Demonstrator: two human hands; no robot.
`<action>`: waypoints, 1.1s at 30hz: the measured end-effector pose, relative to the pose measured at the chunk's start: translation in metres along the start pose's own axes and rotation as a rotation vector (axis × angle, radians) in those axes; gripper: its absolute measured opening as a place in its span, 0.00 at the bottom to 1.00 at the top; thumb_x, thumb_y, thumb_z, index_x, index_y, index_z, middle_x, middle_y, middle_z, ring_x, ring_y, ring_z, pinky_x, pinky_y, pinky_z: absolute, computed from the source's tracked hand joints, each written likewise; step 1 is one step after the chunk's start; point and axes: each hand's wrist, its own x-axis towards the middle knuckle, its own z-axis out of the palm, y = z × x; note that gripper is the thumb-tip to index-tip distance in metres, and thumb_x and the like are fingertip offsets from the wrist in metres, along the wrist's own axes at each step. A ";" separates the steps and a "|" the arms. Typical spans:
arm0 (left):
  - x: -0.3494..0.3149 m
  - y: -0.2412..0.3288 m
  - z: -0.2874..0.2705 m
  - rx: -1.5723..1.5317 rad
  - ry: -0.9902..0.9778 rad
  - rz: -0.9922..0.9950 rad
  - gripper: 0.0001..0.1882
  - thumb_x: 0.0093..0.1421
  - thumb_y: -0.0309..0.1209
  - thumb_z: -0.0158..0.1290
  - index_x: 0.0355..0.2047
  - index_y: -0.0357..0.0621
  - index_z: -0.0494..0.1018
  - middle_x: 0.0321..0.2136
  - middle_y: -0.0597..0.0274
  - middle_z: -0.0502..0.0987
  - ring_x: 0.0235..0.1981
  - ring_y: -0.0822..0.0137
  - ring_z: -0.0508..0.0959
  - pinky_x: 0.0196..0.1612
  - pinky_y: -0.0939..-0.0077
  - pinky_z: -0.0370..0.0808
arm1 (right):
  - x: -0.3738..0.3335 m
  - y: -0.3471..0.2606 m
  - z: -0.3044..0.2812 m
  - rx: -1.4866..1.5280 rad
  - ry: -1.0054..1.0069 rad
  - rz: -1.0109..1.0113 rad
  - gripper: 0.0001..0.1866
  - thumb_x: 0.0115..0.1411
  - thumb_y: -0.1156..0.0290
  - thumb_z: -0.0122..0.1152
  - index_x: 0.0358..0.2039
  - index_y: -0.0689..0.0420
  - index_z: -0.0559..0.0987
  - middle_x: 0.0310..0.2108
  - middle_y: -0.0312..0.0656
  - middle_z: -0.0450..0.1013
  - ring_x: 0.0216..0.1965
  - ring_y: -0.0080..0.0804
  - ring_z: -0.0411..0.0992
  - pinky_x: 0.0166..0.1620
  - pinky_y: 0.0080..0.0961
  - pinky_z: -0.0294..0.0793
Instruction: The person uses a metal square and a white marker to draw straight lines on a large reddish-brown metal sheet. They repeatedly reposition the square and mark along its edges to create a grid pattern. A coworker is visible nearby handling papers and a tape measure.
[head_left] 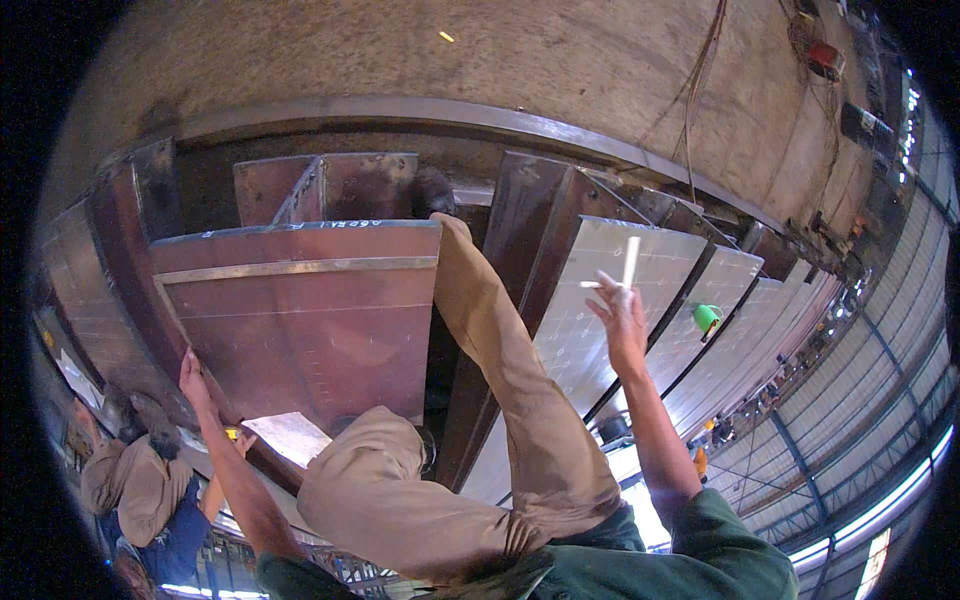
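Across the top of a reddish-brown steel plate (330, 340) lies a metal carpenter's square (300, 269), its long arm running left to right. My left hand (192, 375) is closed at the lower end of the square's short arm, by the plate's left edge. My right hand (622, 318), raised over the silvery steel plates (600, 270) on the right, holds a white stick (632, 260), its kind unclear. A second thin white piece shows by its fingertips. Faint white marks run over the plates. My legs straddle the gap beside the brown plate.
A sheet of paper (288, 438) lies near my knee. At left, a co-worker (140, 480) crouches, a hand near a small yellow object (232, 434). A bright green object (707, 318) rests on the right plates. A steel beam (480, 118), cables (700, 80) and a yellow stick (446, 37) lie beyond.
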 end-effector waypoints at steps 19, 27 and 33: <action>0.004 -0.011 0.003 0.225 0.107 -0.010 0.20 0.66 0.38 0.50 0.55 0.41 0.72 0.49 0.65 0.75 0.47 0.71 0.74 0.50 0.76 0.69 | 0.036 0.049 -0.004 -0.098 0.010 0.078 0.23 0.71 0.53 0.40 0.54 0.60 0.65 0.57 0.47 0.65 0.55 0.40 0.68 0.54 0.36 0.72; -0.040 0.070 0.036 0.140 0.210 -0.075 0.16 0.64 0.27 0.52 0.52 0.37 0.73 0.47 0.66 0.77 0.46 0.72 0.75 0.53 0.76 0.70 | 0.022 0.052 -0.007 -0.117 0.086 0.116 0.24 0.70 0.50 0.42 0.55 0.55 0.62 0.59 0.43 0.65 0.51 0.39 0.70 0.47 0.36 0.75; -0.024 -0.029 -0.016 0.098 0.283 0.141 0.13 0.63 0.32 0.53 0.45 0.37 0.77 0.36 0.61 0.82 0.40 0.73 0.77 0.47 0.76 0.70 | 0.020 0.058 0.001 -0.149 0.104 0.106 0.23 0.70 0.51 0.41 0.55 0.54 0.63 0.57 0.42 0.66 0.47 0.36 0.69 0.41 0.32 0.76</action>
